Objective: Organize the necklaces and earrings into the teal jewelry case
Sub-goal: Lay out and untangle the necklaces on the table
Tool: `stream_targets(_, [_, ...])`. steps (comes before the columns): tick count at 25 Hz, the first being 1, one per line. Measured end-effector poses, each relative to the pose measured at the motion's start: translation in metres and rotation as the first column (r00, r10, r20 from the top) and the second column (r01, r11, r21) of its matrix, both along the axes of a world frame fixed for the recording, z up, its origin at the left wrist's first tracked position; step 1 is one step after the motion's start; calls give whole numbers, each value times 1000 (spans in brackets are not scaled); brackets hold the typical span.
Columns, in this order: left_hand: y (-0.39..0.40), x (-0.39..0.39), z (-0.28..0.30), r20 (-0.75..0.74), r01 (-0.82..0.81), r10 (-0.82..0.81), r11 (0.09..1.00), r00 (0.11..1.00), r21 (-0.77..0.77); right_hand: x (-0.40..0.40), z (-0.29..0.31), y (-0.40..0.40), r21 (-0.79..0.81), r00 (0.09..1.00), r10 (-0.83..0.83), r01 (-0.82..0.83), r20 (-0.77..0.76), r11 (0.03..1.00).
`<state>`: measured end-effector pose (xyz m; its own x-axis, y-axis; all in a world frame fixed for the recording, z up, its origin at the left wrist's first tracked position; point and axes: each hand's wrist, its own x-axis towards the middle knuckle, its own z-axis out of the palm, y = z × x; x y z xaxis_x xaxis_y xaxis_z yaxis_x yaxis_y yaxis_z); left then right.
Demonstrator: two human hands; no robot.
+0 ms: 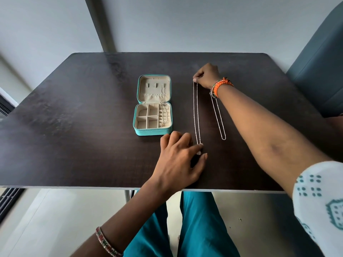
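A dark tabletop [74, 117] is carrying everything, and the teal case [152, 104] is lying open near its middle, lid folded back away from the person, cream compartments showing. A thin chain [162, 112] is already draping from the lid pocket down over the case's right-hand slots.

Right of the case, the right hand [206, 76] is pinching the far end of a long necklace [197, 112] between curled fingertips, level with the case's lid. The necklace is stretching straight back toward the person, just beside the case. Just nearer than the case's front edge, the left hand [179, 156] is holding the necklace's near end between thumb and forefinger, where a small pendant [199, 152] is sitting.

Farther right of the case, a second necklace [220, 117] is lying on the tabletop, its top hidden under the right wrist.
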<state>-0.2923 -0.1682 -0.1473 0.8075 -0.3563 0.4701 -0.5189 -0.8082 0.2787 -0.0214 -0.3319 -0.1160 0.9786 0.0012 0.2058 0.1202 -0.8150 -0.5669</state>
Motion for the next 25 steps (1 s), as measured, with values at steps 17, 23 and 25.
stream_targets(17, [0,11,-7,-101,163,-171,984,980,-76,5,-2,4,92,988,-151,152,-14,984])
stream_targets(23, [3,9,-3,-101,181,-186,982,977,-49,3,-1,5,95,988,-157,157,-12,983])
stream_targets(25, [4,8,-3,-101,197,-200,980,975,-43,3,-1,5,94,987,-158,158,-9,983])
